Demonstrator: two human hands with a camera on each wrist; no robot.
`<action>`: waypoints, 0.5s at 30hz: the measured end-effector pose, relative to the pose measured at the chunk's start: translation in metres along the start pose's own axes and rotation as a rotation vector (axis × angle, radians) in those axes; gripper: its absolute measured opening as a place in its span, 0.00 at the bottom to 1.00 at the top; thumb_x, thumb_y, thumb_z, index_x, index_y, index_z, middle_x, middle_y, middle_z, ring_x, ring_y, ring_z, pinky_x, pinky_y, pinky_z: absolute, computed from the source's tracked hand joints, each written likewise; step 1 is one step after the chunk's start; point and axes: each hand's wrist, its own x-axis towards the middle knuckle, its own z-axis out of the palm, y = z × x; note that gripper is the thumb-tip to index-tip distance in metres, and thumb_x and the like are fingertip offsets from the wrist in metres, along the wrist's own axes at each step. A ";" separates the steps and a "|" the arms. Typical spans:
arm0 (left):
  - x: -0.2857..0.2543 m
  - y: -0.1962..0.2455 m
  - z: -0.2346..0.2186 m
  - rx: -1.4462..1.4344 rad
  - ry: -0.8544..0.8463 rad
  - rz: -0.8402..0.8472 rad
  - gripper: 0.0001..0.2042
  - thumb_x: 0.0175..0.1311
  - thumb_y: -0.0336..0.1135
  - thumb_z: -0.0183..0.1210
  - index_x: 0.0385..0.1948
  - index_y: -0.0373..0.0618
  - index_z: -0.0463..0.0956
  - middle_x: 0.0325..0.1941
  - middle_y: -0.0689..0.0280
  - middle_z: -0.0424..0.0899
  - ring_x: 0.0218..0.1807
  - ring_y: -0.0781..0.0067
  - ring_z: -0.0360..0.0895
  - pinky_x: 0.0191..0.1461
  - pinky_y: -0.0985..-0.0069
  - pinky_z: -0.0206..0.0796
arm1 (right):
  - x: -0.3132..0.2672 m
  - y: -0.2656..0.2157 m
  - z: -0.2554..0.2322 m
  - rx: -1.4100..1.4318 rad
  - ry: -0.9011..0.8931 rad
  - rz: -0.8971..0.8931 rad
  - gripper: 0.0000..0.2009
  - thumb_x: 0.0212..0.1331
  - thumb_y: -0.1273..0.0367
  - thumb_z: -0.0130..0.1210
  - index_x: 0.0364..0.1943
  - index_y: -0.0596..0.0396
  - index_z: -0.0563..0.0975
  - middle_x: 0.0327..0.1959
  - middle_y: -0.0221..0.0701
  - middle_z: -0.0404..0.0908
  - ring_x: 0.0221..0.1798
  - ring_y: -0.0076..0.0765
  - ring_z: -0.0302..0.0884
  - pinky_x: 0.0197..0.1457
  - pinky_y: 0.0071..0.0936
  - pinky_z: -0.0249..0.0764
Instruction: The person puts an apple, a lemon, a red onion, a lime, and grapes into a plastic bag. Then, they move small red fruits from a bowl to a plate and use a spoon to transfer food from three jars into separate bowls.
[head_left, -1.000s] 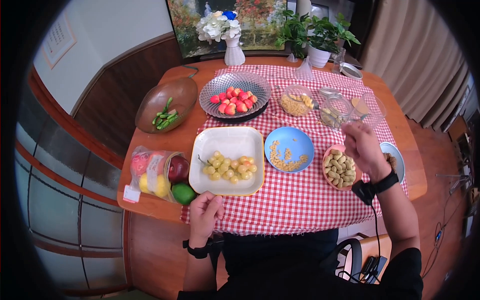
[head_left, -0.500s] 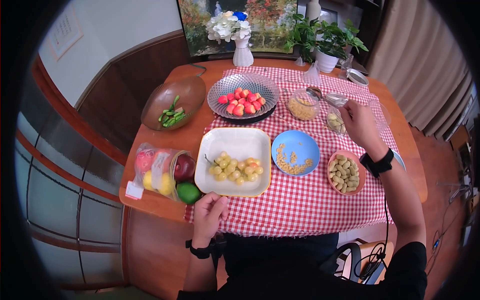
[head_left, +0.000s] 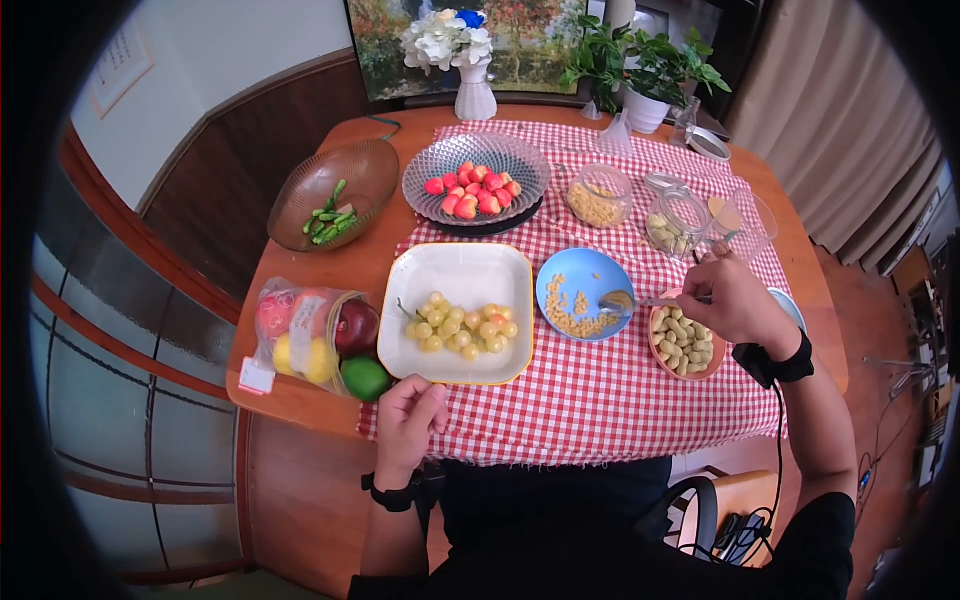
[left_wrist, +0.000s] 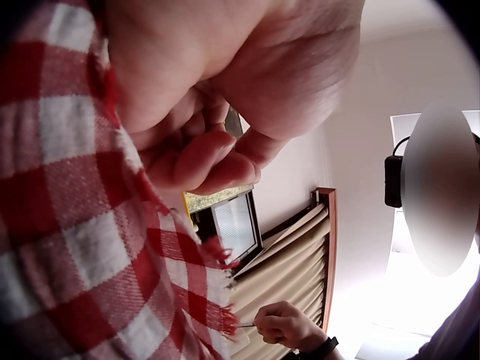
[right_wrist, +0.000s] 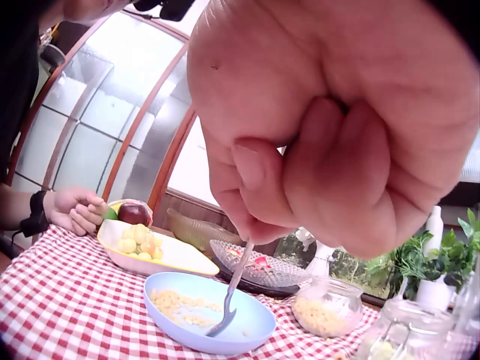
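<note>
My right hand (head_left: 735, 300) pinches the handle of a metal spoon (head_left: 617, 301), whose bowl rests in the blue plate (head_left: 590, 267) among small yellow pieces. In the right wrist view the thumb and fingers (right_wrist: 330, 172) curl round the spoon handle (right_wrist: 241, 271), its bowl low inside the blue plate (right_wrist: 259, 330). The left hand (head_left: 408, 420) rests at the table's front edge on the checked cloth (head_left: 560, 425), fingers loosely curled and holding nothing, just below the white dish (head_left: 455, 375). The left wrist view shows that hand (left_wrist: 217, 97) beside the cloth (left_wrist: 97, 225).
Beneath the right forearm is a pink bowl of peanuts (head_left: 683, 345). Glass jars (head_left: 600, 200) stand behind the blue plate. A glass bowl of red fruit (head_left: 475, 190) is at the back, a brown bowl (head_left: 300, 200) at the left, and bagged fruit (head_left: 300, 340) at the front left.
My right hand has come from the jars toward the front, bringing the spoon over the peanut bowl and into the blue plate. The left hand stays at the table edge.
</note>
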 end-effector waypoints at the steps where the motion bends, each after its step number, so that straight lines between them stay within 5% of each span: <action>1: 0.000 0.000 0.001 -0.014 0.010 0.008 0.11 0.77 0.30 0.56 0.29 0.42 0.72 0.21 0.71 0.76 0.22 0.87 0.69 0.27 0.86 0.59 | 0.001 -0.002 0.000 0.017 -0.046 0.046 0.09 0.58 0.70 0.65 0.29 0.66 0.83 0.24 0.44 0.85 0.25 0.42 0.83 0.33 0.34 0.78; 7: -0.001 0.000 0.001 -0.006 0.028 0.002 0.11 0.76 0.31 0.57 0.29 0.42 0.73 0.20 0.71 0.76 0.22 0.87 0.69 0.26 0.86 0.59 | -0.009 -0.005 0.029 0.338 -0.067 0.292 0.10 0.62 0.69 0.64 0.31 0.65 0.84 0.21 0.34 0.83 0.25 0.24 0.79 0.33 0.27 0.76; 11: -0.001 0.000 0.001 -0.010 0.025 0.004 0.11 0.76 0.31 0.57 0.29 0.43 0.73 0.21 0.71 0.76 0.22 0.86 0.69 0.26 0.86 0.59 | -0.036 -0.009 0.078 0.359 -0.036 0.338 0.10 0.66 0.69 0.63 0.32 0.65 0.83 0.20 0.31 0.80 0.23 0.23 0.74 0.28 0.28 0.69; 15: 0.000 0.001 0.001 -0.004 0.009 -0.005 0.11 0.77 0.31 0.57 0.29 0.43 0.72 0.21 0.71 0.76 0.22 0.86 0.69 0.26 0.86 0.59 | -0.047 -0.021 0.100 0.489 0.239 0.306 0.12 0.70 0.68 0.60 0.32 0.64 0.80 0.19 0.31 0.78 0.20 0.23 0.71 0.25 0.29 0.65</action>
